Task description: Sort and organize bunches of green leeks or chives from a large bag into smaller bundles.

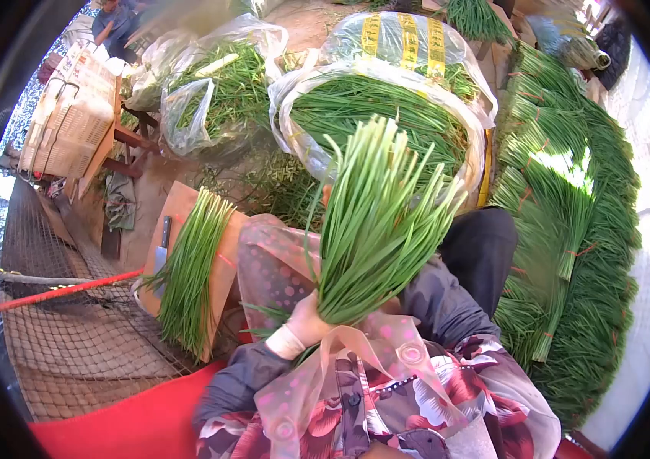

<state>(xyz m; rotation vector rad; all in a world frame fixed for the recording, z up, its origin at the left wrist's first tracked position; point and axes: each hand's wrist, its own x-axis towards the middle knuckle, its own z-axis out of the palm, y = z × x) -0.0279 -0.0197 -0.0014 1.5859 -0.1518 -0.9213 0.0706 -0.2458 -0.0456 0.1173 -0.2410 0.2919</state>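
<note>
A large loose bunch of garlic chives (374, 229) stands upright in front of my chest, its pale stem ends fanned out at the top. My left hand (309, 321), with a whitish cuff at the wrist, is closed around the bunch's lower part. The right sleeve (447, 298) reaches in behind the leaves, which hide my right hand and its fingers. Left of my knee, another chive bunch (195, 268) with a red tie lies on a wooden board (221, 283). Beside it is a knife (162, 245) with a dark handle.
Ahead, an open plastic bag (283, 115) holds more chives; another bag (271, 38) contains green trimmings. Tied bundles (547, 183) are piled along the right. A crate (72, 122) stands at the left, near a person (114, 27). A red pole (72, 291) crosses netting.
</note>
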